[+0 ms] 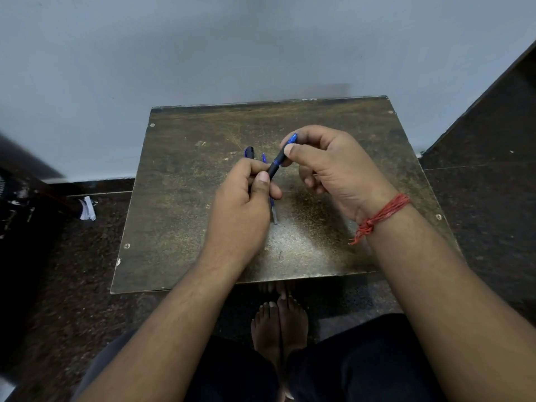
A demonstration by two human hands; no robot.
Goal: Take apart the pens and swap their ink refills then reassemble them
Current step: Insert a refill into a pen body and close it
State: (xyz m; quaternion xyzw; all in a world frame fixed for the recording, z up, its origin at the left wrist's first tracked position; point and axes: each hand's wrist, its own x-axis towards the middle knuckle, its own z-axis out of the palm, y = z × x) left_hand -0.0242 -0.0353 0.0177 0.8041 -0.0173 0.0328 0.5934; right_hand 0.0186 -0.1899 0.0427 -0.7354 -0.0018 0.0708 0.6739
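A blue and black pen (278, 163) is held above the small table (185, 198), slanting up to the right. My left hand (246, 198) pinches its black lower end between thumb and fingers. My right hand (327, 166) grips its blue upper end. On the table behind my left hand lies a second pen barrel (249, 152), blue and black. A thin blue ink refill (273, 211) lies beside it, its metal tip showing below my left thumb and its far end (263, 156) above my fingers; my hand hides its middle.
The worn brown table stands against a pale wall. Dark speckled floor surrounds it, with crumpled paper (87, 208) at the left and dark furniture at the far left. My bare feet (278, 323) rest under the table's near edge. A red thread (383, 216) wraps my right wrist.
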